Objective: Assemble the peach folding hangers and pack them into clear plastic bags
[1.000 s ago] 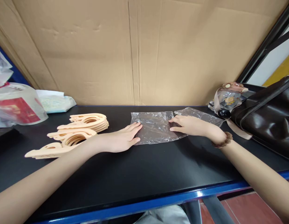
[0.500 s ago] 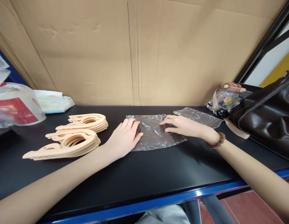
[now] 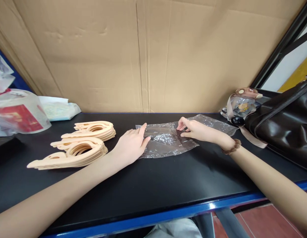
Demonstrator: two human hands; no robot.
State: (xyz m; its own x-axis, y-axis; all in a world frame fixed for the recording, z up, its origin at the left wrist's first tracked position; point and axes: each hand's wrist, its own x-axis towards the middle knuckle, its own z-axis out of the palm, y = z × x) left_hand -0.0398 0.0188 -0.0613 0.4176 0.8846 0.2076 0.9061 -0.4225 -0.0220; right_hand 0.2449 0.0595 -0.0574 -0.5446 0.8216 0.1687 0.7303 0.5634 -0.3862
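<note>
We have both hands at a clear plastic bag (image 3: 165, 145) lying flat on the black tabletop (image 3: 153, 185).
Our left hand (image 3: 131, 143) lies over the bag's left edge, fingers extended and unclenched, while our right hand (image 3: 193, 130), a brown band (image 3: 232, 146) at its wrist, curls fingers and thumb toward each other over the bag's right part (we cannot tell whether they pinch the film). Beyond that hand we see a second clear bag (image 3: 215, 124), and near our left forearm sit two stacks of peach-coloured hangers (image 3: 54, 162), one behind the other.
</note>
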